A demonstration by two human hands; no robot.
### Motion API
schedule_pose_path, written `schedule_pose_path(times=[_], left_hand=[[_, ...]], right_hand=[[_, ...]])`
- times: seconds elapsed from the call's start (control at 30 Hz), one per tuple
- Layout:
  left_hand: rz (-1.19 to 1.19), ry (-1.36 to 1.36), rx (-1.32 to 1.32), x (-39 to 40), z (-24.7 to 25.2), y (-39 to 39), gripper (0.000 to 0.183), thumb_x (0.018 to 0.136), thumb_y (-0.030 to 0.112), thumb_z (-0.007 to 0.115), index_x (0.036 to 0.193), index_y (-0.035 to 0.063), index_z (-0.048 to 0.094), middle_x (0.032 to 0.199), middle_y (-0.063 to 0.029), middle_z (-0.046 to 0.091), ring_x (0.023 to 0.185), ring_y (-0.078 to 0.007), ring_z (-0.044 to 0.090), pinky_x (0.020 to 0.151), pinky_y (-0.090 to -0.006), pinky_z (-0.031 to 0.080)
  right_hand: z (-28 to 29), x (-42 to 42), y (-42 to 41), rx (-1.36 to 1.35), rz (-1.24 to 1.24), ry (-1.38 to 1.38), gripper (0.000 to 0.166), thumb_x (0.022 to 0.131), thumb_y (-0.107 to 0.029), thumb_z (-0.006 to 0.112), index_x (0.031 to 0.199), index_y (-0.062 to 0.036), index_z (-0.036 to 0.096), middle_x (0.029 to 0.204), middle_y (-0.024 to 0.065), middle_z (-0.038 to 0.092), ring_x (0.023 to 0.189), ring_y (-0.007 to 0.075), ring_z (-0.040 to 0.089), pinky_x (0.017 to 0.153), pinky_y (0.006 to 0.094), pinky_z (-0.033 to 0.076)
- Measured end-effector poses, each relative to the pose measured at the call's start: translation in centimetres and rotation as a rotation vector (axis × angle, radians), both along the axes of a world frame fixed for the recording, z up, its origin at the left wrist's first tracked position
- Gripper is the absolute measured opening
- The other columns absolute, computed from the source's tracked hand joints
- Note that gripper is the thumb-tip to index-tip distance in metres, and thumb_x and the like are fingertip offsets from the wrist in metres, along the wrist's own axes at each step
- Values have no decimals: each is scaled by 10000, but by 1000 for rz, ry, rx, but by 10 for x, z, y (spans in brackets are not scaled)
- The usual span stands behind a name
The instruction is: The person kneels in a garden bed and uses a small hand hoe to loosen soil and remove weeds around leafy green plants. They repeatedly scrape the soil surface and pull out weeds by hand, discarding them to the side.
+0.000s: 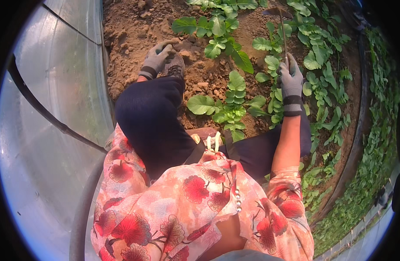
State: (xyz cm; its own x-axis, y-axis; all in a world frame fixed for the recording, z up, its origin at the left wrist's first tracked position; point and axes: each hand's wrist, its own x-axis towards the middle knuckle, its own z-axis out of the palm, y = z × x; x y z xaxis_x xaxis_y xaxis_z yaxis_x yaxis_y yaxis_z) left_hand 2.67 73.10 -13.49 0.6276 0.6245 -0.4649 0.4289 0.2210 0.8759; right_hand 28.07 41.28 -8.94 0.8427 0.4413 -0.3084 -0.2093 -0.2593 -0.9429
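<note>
My right hand (290,78), in a grey work glove with a dark cuff, grips the thin handle (284,36) of a small hand hoe. The hoe's dark, wide blade (277,12) is at the far end, among leafy green plants (312,49). My left hand (157,60), gloved the same way, is beside the toe of my left shoe (174,68), with its fingers curled over crumbly brown soil (131,29). Its fingertips are partly hidden, and I cannot tell if anything is between them. Between my legs grows a lobed-leaf plant (234,111).
Clear plastic sheeting (56,98) with a dark curved pole (53,115) borders the bed on my left. More leafy plants (216,29) grow ahead. To the right, a black hose-like strip (358,130) runs along the bed, with dense greenery (376,156) beyond it.
</note>
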Motion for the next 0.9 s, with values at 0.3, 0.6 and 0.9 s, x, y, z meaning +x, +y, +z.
schedule_pose_path(times=[0.3, 0.6, 0.9], left_hand=[[372, 188, 163, -13, -81, 9, 303, 917, 216, 545, 1192, 91, 574, 905, -69, 665, 728, -123, 642, 590, -271, 480], [-219, 907, 603, -46, -167, 4, 427, 894, 324, 497, 1284, 155, 466, 1181, -177, 593, 1044, -362, 585, 860, -442, 461], [-247, 476, 356, -84, -168, 12, 477, 898, 200, 524, 1353, 108, 413, 1269, -178, 544, 1165, -317, 533, 958, -382, 425]], right_hand=[[46, 83, 26, 46, -195, -191, 429, 899, -92, 505, 1327, -122, 481, 657, -7, 538, 457, 58, 472, 384, 222, 395], [-111, 182, 53, -530, 36, -346, 446, 836, -236, 571, 1268, -125, 547, 1054, 145, 662, 929, 272, 646, 814, 353, 481], [-186, 286, 122, -423, 20, -76, 362, 915, -207, 528, 1268, -136, 564, 764, 33, 643, 531, 118, 561, 484, 284, 480]])
